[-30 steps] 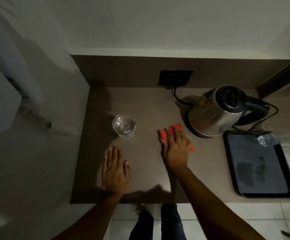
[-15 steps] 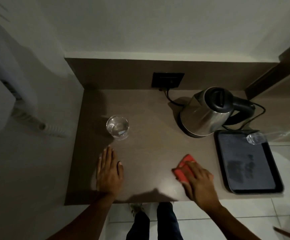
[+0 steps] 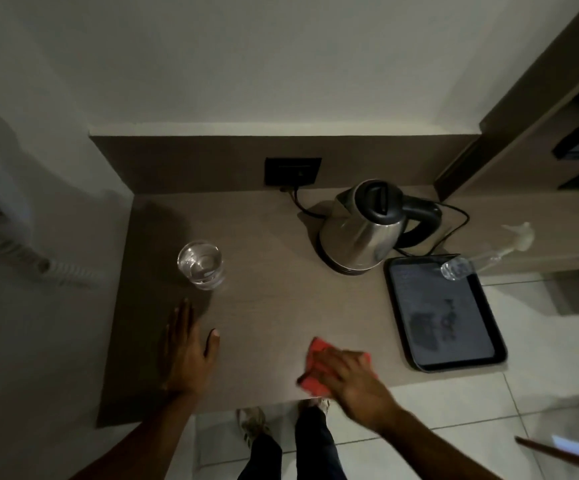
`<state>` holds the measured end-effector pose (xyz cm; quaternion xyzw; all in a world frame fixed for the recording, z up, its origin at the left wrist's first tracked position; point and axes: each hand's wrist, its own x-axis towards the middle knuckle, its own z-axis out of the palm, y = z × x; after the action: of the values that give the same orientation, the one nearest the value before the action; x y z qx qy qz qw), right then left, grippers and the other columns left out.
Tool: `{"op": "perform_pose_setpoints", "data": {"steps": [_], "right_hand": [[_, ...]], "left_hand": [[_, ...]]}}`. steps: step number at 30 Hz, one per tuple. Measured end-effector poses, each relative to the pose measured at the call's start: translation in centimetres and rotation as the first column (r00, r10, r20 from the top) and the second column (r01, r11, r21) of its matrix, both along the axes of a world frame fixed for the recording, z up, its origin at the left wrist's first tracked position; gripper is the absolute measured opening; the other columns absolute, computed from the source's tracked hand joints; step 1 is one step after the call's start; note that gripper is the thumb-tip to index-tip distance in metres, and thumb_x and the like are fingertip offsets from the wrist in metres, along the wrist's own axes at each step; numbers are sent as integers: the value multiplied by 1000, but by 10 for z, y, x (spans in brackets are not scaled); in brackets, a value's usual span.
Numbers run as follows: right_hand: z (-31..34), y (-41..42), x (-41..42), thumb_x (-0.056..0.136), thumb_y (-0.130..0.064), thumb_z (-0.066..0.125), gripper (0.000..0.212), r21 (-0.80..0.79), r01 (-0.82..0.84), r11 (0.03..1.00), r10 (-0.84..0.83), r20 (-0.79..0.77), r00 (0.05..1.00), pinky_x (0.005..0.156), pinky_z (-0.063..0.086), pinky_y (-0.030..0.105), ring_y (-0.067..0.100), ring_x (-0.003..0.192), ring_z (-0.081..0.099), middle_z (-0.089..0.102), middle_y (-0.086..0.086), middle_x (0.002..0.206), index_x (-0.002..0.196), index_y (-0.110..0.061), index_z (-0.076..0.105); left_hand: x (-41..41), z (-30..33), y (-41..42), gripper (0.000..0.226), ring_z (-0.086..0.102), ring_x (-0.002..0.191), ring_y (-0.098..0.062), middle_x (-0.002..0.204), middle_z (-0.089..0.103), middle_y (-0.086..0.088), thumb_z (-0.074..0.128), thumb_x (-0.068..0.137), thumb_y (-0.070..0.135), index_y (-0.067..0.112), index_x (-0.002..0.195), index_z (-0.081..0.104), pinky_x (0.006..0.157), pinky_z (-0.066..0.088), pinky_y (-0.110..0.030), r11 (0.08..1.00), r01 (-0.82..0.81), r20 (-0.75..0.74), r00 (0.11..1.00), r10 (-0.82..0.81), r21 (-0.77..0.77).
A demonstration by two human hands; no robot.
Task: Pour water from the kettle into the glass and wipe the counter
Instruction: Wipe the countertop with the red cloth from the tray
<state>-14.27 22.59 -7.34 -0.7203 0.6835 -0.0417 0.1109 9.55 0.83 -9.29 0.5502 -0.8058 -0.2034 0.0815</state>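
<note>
Your right hand [image 3: 350,379] was pressed down flat on a red cloth [image 3: 319,362], fingers spread over it rather than curled around, so it was pinning the cloth to the counter [image 3: 274,306] more than gripping it. The cloth looked soft and bunched, a bit blurred, sitting close to the front edge of that matte brown wood-grain top. Your left hand [image 3: 186,355] lay open, palm down on the counter with the thumb out to the side, holding nothing.

The glass [image 3: 201,265] stood upright just beyond your left fingertips, a short round clear tumbler with water in it. The kettle [image 3: 364,230] was at the back right, brushed steel body flaring toward the bottom, black plastic lid and a chunky black handle, with its cord running to the dark wall socket [image 3: 292,171]. Just beside it on the right sat a black rectangular tray [image 3: 405,327] with rounded corners and a raised rim, and a clear plastic bottle [image 3: 457,267] lay tipped over its far corner. Floor below was pale glossy tile.
</note>
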Motion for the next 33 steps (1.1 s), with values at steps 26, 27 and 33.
{"op": "perform_pose_setpoints", "data": {"steps": [26, 27, 33], "right_hand": [[1, 72, -162, 85, -68, 29, 78, 130, 827, 546, -838, 86, 539, 111, 18, 59, 28, 146, 20, 26, 6, 160, 148, -21, 36], [2, 71, -163, 85, -67, 31, 78, 136, 828, 545, -839, 94, 537, 110, 18, 60, 29, 146, 20, 26, 6, 160, 148, -20, 35], [7, 70, -162, 84, -66, 32, 81, 155, 816, 558, -830, 102, 548, 111, 19, 65, 32, 147, 19, 25, 9, 160, 148, -16, 36]], "left_hand": [[-72, 29, -51, 73, 64, 110, -34, 120, 66, -23, 91, 61, 1, -2, 126, 57, 91, 52, -43, 890, -314, -604, 654, 455, 330], [-72, 31, -44, 73, 63, 110, -31, 120, 66, -22, 90, 62, 0, -2, 127, 56, 92, 52, -42, 899, -276, -612, 661, 435, 341], [-90, 34, 9, 69, 66, 110, -24, 114, 68, -6, 91, 64, 16, 7, 124, 58, 88, 55, -24, 860, -121, -530, 742, 411, 496]]}}
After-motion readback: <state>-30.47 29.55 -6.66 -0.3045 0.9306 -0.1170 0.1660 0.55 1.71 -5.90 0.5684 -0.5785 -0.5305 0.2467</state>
